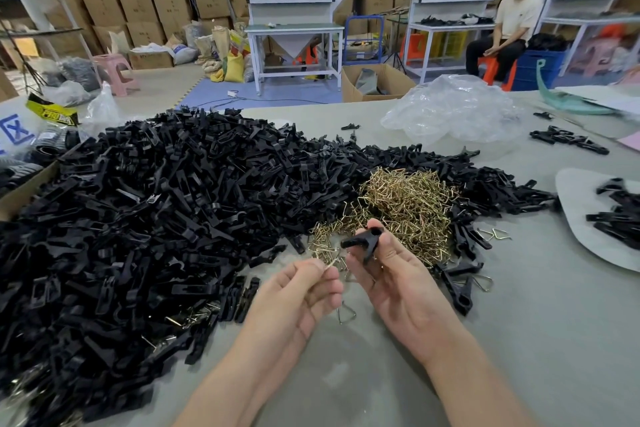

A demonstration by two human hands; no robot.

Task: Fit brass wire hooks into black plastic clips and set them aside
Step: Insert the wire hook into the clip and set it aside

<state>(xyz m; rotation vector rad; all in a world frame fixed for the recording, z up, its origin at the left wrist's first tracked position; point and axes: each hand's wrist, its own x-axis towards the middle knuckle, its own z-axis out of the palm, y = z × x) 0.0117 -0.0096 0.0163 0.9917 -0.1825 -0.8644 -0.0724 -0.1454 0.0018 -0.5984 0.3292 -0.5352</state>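
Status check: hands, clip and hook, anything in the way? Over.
Left hand pinching one brass hook. Right hand gripping black clip, hook not yet fitted. Nothing between the two.

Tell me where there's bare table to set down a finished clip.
Bare table lies right of the right hand, nearer than the pale sheet. A smaller patch sits between the forearms. Left of the left hand the black clip pile crowds everything; the brass hook pile fills ahead.
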